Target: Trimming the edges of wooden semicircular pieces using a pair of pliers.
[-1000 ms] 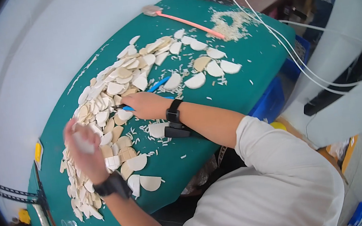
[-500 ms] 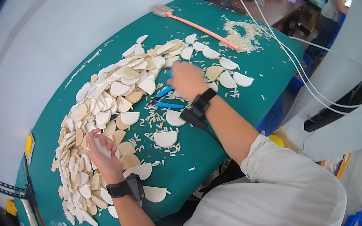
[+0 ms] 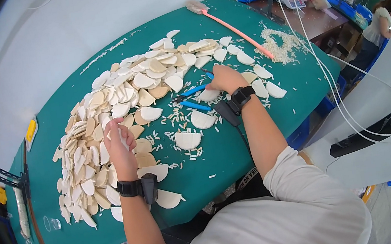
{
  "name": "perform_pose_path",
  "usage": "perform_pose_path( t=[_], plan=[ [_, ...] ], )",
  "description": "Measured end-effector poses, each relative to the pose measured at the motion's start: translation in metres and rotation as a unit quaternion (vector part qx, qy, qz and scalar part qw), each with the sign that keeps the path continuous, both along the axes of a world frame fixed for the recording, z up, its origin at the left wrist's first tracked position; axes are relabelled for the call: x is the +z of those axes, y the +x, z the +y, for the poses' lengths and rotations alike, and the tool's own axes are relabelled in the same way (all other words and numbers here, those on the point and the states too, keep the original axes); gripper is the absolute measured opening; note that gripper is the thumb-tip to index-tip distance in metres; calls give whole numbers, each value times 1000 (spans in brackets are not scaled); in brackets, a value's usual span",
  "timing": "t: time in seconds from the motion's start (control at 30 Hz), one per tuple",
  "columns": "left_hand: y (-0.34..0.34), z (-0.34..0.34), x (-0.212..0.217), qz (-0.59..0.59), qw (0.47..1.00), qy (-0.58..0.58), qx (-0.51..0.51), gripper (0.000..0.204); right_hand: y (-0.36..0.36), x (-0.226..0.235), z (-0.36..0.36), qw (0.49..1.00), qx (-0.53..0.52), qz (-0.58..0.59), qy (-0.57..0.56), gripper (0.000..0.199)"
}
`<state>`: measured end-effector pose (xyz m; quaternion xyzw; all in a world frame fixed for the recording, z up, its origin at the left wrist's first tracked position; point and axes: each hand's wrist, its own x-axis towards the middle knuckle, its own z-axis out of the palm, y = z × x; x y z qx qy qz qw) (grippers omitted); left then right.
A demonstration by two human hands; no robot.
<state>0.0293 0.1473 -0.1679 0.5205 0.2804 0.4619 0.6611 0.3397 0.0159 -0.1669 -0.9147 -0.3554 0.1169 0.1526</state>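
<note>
Fisheye vignette blacks out the frame's corners and bends the edges of the green table (image 3: 257, 143), cutting off its near left end. The person's torso in a pale shirt (image 3: 288, 223) hides the table's near edge. At far right a second person (image 3: 382, 23) stands beside a cluttered brown bench (image 3: 319, 12), too small to make out in detail. A white wall (image 3: 70, 34) runs behind the table.

The green surface carries a broad heap of white and tan half-disc pieces (image 3: 105, 114) from the left end to the middle, with small white offcuts (image 3: 175, 119) scattered beside it and a separate mound of offcuts (image 3: 281, 44) at the far right. A pink-handled brush (image 3: 232, 26) lies diagonally next to that mound.

The right hand (image 3: 224, 78), wearing a black wrist device, lies palm down at the heap's far edge. Its fingers rest on a white half-disc piece (image 3: 209, 94), just beside the blue-handled cutters (image 3: 195, 97) lying on the table. Whether it grips either cannot be told.

The left hand (image 3: 119, 142), also wearing a wrist device, is raised over the heap's near side. Its fingers are closed around a white piece (image 3: 122, 137), which is mostly hidden by them.
</note>
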Motion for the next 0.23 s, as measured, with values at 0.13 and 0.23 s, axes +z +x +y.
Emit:
perform_pose_path(
  t=[0.13,0.23],
  plan=[
    [1,0,-2,15,999,21,-20,24,3,2,2,989,39,64,124,48],
    [-1,-1,-3,25,998,11,-64,22,-8,10,8,930,74,233,273,42]
  ],
)
